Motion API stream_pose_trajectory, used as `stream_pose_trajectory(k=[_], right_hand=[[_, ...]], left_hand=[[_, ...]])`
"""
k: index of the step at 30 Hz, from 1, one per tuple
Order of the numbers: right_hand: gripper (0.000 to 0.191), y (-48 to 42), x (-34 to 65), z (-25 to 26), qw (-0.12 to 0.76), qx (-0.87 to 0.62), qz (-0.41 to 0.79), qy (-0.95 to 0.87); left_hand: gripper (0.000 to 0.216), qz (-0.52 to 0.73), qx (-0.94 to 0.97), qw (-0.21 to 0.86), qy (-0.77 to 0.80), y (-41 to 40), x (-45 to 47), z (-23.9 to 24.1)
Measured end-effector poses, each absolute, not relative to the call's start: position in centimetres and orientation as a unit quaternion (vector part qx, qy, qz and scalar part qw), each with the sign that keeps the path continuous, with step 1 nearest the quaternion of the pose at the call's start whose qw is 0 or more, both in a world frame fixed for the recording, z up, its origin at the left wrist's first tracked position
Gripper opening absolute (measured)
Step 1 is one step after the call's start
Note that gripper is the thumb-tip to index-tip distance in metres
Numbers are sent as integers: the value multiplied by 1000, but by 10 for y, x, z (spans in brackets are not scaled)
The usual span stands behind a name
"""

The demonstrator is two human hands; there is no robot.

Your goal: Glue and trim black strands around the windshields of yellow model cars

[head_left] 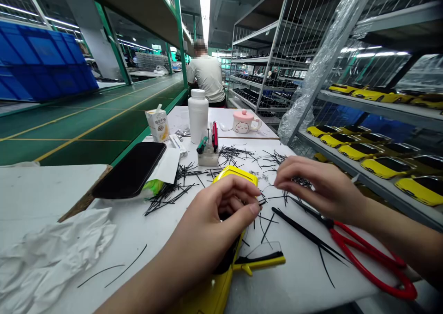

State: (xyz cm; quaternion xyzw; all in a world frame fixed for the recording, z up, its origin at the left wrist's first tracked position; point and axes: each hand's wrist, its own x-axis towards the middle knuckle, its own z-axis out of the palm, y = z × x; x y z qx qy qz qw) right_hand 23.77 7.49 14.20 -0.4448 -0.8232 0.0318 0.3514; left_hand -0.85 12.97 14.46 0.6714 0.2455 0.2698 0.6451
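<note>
A yellow model car (221,291) lies on the table below me, its door (263,261) standing out to the right. My left hand (224,208) is wrapped over the car's body, fingers curled and thumb near the fingertips; a short black strip end shows by them. To the right, my right hand (314,184) hovers over the table, thumb and fingers pinched together. Whatever may be between those fingertips is too small to make out. Black tweezers (304,231) and red-handled scissors (367,254) lie below the right hand. Thin black strips (169,191) are scattered around.
Behind the car stand a tool holder (208,157), a white bottle (198,115) and a pink-lidded mug (244,121). At left are a phone (131,171) and crumpled paper (55,249). Shelves of yellow cars (387,164) line the right; a person (206,74) sits ahead.
</note>
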Motion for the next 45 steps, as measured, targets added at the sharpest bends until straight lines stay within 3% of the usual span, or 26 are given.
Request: stream_pose_trajectory(k=[4,13,20,33,45], right_hand=[[13,55,212,154,365,-354,-35,-860],[12,58,200,152,378,-346,-59,-856],[16,58,200,153,372,-361,-39,-854],[6,60,196,144,397,-352,-12,-848],[12,52,195,154,385,-399,61,-830]], left_hand=[[12,257,663,664,233,128,-10,141],[8,252,674,660,213,128,-10,142],[7,249,671,664,216,127,-10,143],[16,250,643,688,222,128,-10,142],[10,281,701,628,190,125,-10,147]])
